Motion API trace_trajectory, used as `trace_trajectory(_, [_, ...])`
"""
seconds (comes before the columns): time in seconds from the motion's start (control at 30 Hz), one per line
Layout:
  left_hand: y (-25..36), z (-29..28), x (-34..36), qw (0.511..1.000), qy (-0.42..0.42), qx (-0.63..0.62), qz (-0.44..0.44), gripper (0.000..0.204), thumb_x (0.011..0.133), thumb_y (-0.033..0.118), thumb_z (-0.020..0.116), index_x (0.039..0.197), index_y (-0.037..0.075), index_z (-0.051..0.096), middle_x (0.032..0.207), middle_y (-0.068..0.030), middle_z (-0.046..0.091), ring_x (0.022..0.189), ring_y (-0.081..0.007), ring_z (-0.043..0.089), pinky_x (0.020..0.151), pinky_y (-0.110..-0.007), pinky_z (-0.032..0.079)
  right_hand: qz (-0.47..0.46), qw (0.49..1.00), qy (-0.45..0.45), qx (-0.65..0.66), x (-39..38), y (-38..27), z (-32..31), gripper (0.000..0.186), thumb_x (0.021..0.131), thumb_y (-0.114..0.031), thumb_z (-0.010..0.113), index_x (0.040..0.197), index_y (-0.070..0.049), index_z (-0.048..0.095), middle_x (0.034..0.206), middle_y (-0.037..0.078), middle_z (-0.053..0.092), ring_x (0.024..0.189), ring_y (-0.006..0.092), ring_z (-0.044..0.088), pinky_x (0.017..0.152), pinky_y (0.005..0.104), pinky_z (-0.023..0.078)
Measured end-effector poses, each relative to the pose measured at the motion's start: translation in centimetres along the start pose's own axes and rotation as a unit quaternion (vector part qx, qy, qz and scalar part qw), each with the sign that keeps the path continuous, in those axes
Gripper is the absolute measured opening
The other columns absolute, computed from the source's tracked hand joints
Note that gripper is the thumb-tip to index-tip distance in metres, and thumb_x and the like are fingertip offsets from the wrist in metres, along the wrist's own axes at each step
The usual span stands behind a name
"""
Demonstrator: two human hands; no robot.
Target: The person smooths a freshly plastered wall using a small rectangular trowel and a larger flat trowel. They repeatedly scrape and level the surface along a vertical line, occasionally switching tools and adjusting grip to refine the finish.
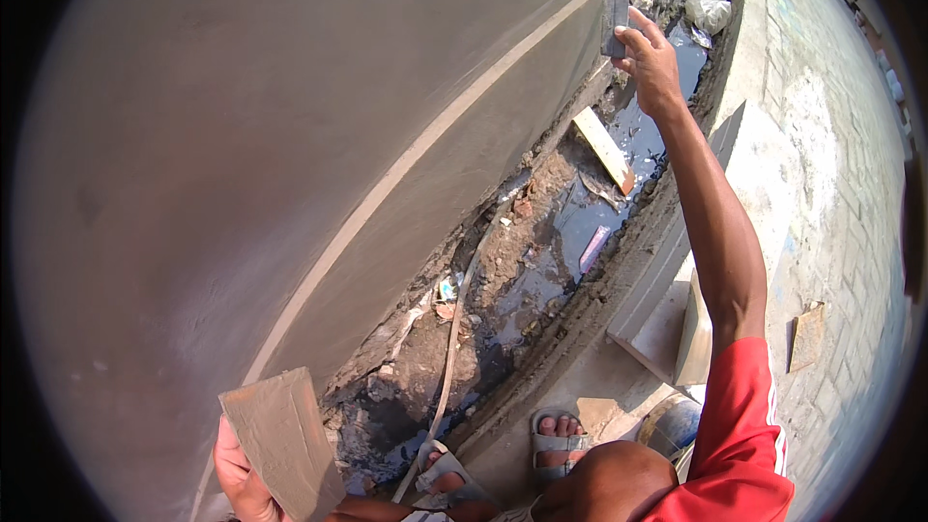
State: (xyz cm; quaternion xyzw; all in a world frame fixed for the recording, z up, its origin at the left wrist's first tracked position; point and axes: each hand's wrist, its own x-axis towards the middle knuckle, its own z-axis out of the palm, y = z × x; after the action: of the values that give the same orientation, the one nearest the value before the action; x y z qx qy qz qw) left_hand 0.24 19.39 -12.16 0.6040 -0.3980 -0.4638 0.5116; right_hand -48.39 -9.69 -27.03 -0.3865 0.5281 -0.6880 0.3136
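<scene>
My right hand (652,63) reaches far forward, its fingers closed on a small dark grey rectangular block (615,25), which sits by the far end of the plastered wall (290,116). Whether the block touches the wall, I cannot tell. At the lower left, my left hand (240,474) grips the edge of a flat rectangular board (285,440) with wet-looking grey mortar smeared on its face. Most of that hand's fingers are behind the board. A pale raised band (416,150) curves along the smooth grey wall between the two hands.
Below the wall runs a ditch with dark water (580,217), rubble and litter. A wooden plank (604,150) lies across it, and a thin hose (454,348) trails along it. Concrete slabs (667,329), a bucket (672,425) and paving (851,261) lie to the right. My sandalled feet (559,440) are at the ditch edge.
</scene>
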Motion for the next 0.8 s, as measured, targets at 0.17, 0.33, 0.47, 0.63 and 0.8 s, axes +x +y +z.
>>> trace_trajectory(0.17, [0.0,0.1,0.2,1.000,0.001,0.007,-0.002,0.070,0.073,0.026,0.081,0.125,-0.007,0.047,0.107,-0.0108,0.065,0.089,-0.0140,0.065,0.079,-0.025,0.053,-0.112,0.993,-0.016,-0.026,1.4,0.9,1.9,0.065,0.082,-0.019,0.068,0.141,-0.005,0.044,0.116,0.018,0.062,0.104,0.0189,0.060,0.089,0.0334,0.048])
trace_trajectory(0.33, [-0.3,0.1,0.2,0.999,0.028,0.022,-0.001,0.074,0.072,0.028,0.083,0.127,-0.007,0.047,0.108,-0.0106,0.065,0.090,-0.0142,0.065,0.080,-0.025,0.053,-0.174,0.976,0.045,-0.120,0.3,5.2,4.5,0.069,0.081,-0.020,0.069,0.141,-0.002,0.041,0.131,0.021,0.053,0.120,0.0272,0.053,0.101,0.0364,0.043])
trace_trajectory(0.47, [0.0,0.6,0.4,1.000,0.020,0.001,-0.013,0.074,0.071,0.023,0.084,0.127,-0.008,0.047,0.111,-0.0144,0.065,0.093,-0.0176,0.066,0.081,-0.028,0.054,-0.120,0.975,-0.017,-0.186,-4.0,10.2,3.3,0.066,0.081,-0.017,0.069,0.140,-0.001,0.042,0.127,0.021,0.055,0.114,0.0250,0.057,0.098,0.0365,0.045])
trace_trajectory(0.63, [0.2,1.0,0.1,0.997,0.010,-0.069,-0.039,0.074,0.070,0.016,0.085,0.128,-0.009,0.046,0.114,-0.0191,0.065,0.097,-0.0219,0.068,0.084,-0.032,0.056,-0.101,0.994,0.039,-0.010,-2.0,4.4,2.6,0.066,0.086,-0.018,0.067,0.143,-0.001,0.038,0.112,0.017,0.063,0.098,0.0200,0.062,0.084,0.0335,0.050])
trace_trajectory(0.8, [0.2,1.1,0.2,0.999,-0.033,-0.038,-0.013,0.071,0.072,0.020,0.082,0.127,-0.008,0.047,0.109,-0.0137,0.065,0.091,-0.0174,0.066,0.080,-0.028,0.054,-0.179,0.974,0.094,-0.103,-2.0,4.7,7.0,0.067,0.088,-0.021,0.067,0.144,-0.002,0.036,0.125,0.021,0.057,0.109,0.0232,0.058,0.093,0.0342,0.047])
